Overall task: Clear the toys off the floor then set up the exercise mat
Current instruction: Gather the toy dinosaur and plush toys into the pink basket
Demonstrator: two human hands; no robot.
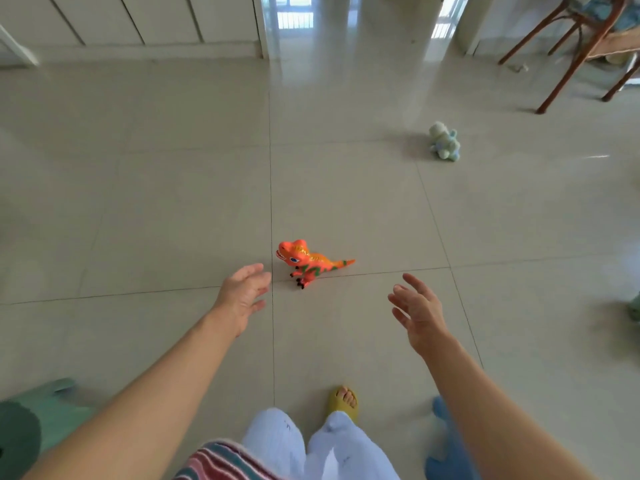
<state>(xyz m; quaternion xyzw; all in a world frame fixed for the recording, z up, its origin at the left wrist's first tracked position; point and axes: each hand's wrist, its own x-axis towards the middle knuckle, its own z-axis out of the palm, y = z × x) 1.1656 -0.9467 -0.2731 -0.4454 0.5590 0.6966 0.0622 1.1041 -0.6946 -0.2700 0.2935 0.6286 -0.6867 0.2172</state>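
An orange toy dinosaur (pixel 308 263) with green stripes stands upright on the tiled floor, its head to the left. My left hand (pixel 242 292) hovers just left of it with fingers relaxed, holding nothing. My right hand (pixel 417 311) is spread open to the right of the toy, apart from it. A pale green and blue plush toy (pixel 444 142) lies farther off at the right. A blue soft toy (pixel 446 441) shows partly behind my right forearm at the bottom.
A green object (pixel 38 420) sits at the bottom left edge. Wooden chair legs (pixel 575 53) stand at the top right. Another greenish item (pixel 634 308) peeks in at the right edge. My foot in a yellow slipper (pixel 343 401) is below the dinosaur.
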